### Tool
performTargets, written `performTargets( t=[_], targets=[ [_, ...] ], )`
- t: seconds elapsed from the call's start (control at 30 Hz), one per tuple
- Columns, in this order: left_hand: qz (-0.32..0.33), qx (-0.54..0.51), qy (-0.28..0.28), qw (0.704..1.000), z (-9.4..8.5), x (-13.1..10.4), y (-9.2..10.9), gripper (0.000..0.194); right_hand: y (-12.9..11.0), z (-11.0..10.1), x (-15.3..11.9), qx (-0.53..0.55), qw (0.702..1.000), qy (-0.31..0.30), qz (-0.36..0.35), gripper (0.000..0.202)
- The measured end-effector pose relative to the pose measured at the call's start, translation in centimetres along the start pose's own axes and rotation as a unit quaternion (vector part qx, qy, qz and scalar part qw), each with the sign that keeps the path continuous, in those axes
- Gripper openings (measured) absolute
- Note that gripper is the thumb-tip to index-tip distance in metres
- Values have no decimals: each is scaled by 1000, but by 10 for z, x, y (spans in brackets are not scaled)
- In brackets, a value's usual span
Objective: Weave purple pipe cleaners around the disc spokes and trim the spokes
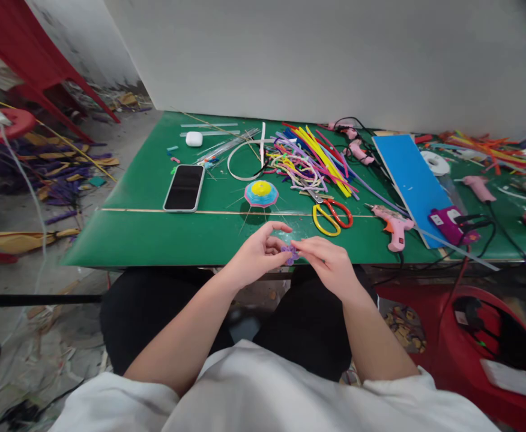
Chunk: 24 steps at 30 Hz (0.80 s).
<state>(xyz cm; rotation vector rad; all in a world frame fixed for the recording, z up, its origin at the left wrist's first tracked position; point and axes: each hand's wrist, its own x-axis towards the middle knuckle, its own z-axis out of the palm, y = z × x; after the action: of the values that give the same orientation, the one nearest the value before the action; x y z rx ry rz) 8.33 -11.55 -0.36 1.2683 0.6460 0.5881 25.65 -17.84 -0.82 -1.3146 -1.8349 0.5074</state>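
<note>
Small purple piece between your fingertips, left hand pinching its left side, right hand pinching its right, both forearms angled inward.

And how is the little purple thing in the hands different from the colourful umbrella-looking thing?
The purple piece is held by the left hand and right hand; the little dome sits over the green table, with thin sticks poking out. The purple piece looks all purple, while the dome has yellow, blue and pink. The purple piece looks smaller than the dome. Both are little.
</note>
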Motion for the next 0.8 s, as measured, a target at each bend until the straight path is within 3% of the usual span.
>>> performTargets(
  t=[0.2,0.43,0.8],
  targets=[
    [-38,-21,-52,998,-2,-4,4,47,3,2,2,-14,1000,-3,-12,21],
    [-7,-12,-9,1000,-1,-5,2,45,-1,4,-1,-51,998,34,-18,18],
    [-7,9,-12,1000,-3,-4,0,36,3,9,-5,-52,998,36,-21,17]
  ],
)
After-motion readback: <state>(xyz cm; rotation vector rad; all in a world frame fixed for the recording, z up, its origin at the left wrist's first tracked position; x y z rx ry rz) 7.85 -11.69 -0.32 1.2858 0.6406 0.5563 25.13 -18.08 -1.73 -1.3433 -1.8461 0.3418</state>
